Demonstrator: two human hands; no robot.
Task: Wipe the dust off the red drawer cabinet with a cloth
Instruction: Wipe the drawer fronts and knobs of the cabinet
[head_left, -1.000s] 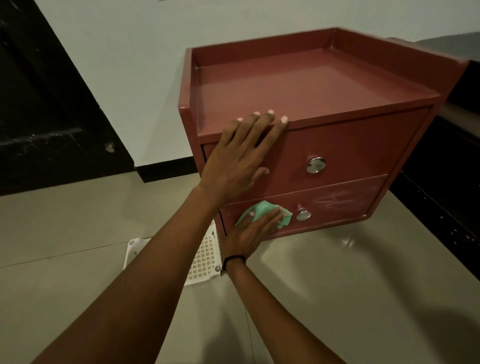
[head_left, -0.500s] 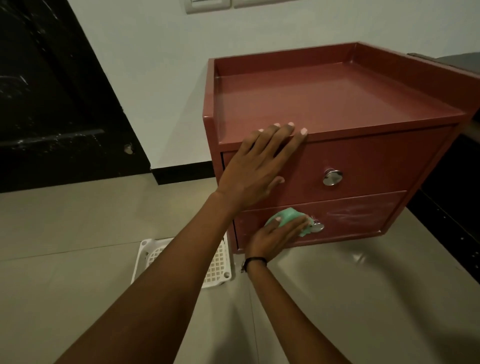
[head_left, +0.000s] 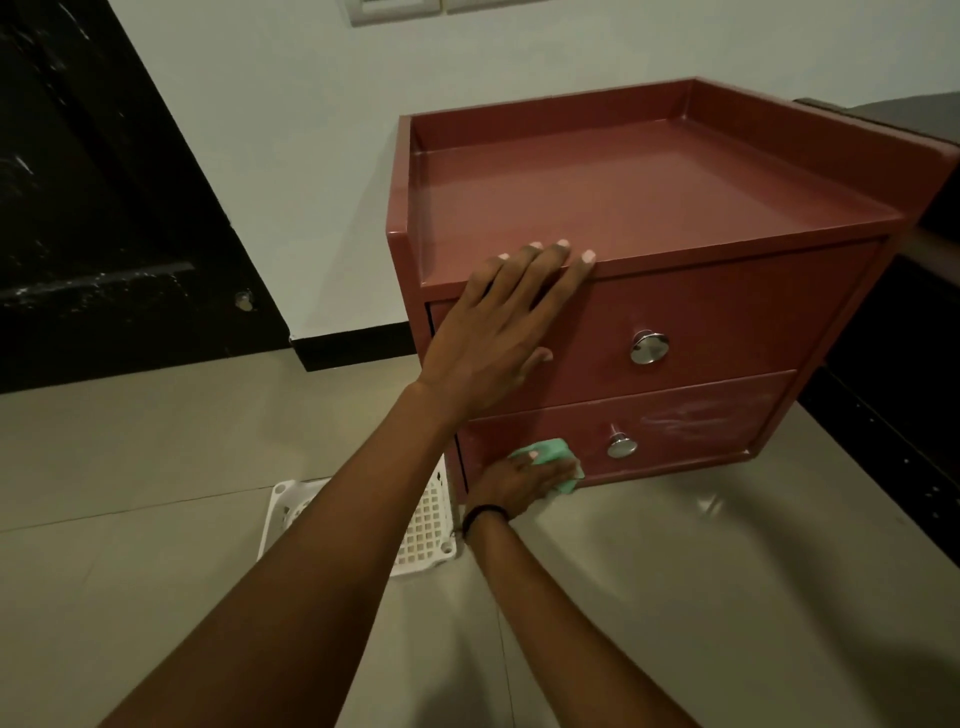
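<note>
The red drawer cabinet (head_left: 649, 197) stands on the floor against a white wall, with two drawers and a metal knob on each. My left hand (head_left: 498, 332) lies flat on the upper drawer's left part, fingertips over the top front edge. My right hand (head_left: 519, 480) presses a green cloth (head_left: 553, 452) against the lower drawer (head_left: 691, 431), left of its knob (head_left: 622, 446). Pale dust smears show on the lower drawer's right part.
A white plastic basket (head_left: 423, 530) lies on the tiled floor left of the cabinet's base, partly behind my left arm. A black door (head_left: 93, 208) fills the left. Dark furniture (head_left: 893, 374) stands close on the right.
My right hand slid the cloth right to the lower knob, then back left and slightly down. My left hand stayed on the upper drawer. The camera view shifted.
</note>
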